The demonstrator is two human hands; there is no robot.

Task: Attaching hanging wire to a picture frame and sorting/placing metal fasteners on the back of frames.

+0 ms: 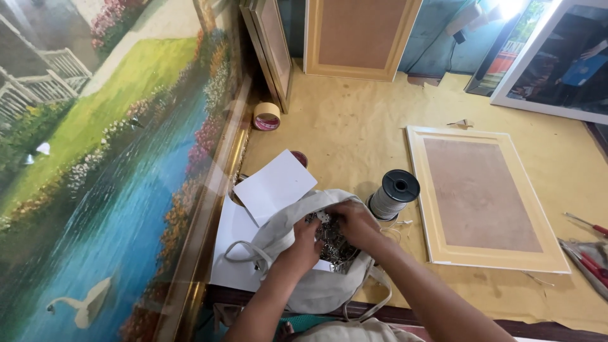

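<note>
A pale cloth bag lies open on the brown-paper-covered table, full of small metal hardware pieces. My left hand grips the bag's near rim and holds it open. My right hand reaches into the bag, fingers down among the metal pieces; whether it grips any I cannot tell. A spool of grey wire stands just right of the bag. White paper sheets lie under and beside the bag.
A large framed landscape painting fills the left. A cream picture frame lies face down at right. A tape roll sits near leaning frames. Red-handled tools lie at the right edge.
</note>
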